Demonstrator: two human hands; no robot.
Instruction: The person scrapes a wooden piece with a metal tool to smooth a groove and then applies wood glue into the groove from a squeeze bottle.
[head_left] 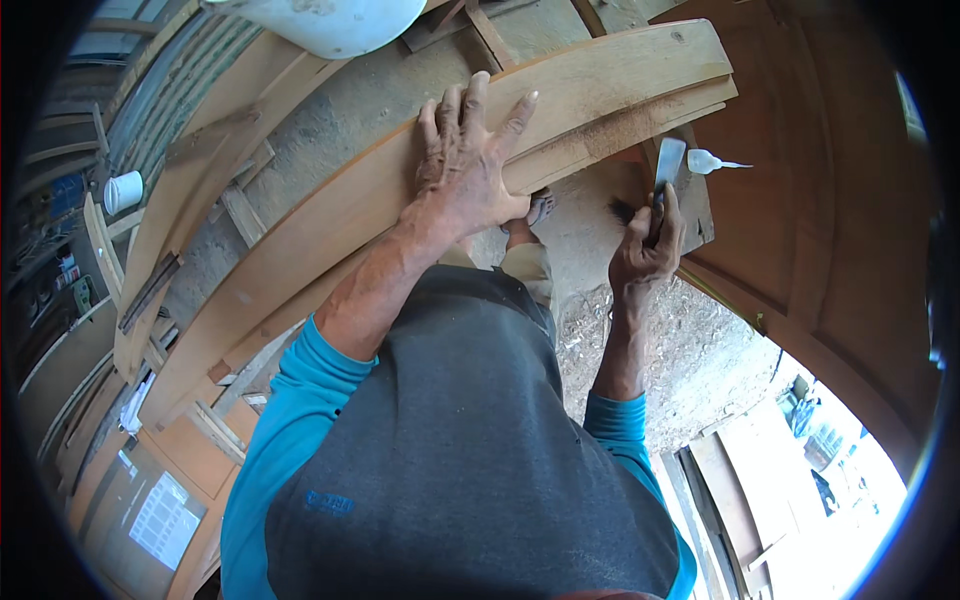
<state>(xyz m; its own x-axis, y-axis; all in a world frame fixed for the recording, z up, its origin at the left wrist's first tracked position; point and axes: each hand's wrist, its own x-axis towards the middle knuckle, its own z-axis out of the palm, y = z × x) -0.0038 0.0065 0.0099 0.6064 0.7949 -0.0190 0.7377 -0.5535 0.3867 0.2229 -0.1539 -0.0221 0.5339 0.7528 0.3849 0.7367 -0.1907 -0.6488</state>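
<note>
Pressing flat on a long curved plank (400, 190), the left hand (468, 165) lies with fingers spread and palm down, grasping nothing, only bearing on the wood. That plank is pale brown, smooth on its broad face, and bends in a shallow arc from the lower left up to a squared end at the upper right; a second, thinner strip runs along its lower edge and looks rougher and lighter there. Just right of the plank's lower edge, the right hand (647, 250) is clenched around the dark handle of a chisel (665, 175), whose flat pale blade points up toward the rough strip. Beside the blade, further right of the plank, a small white squeeze bottle (712, 161) with a thin nozzle lies on a wooden block; its contents cannot be made out. Above the plank's upper edge sits a large white tub (330, 25), seen only from below. Far left of the plank stands a small white cup (123, 190), its inside hidden.
</note>
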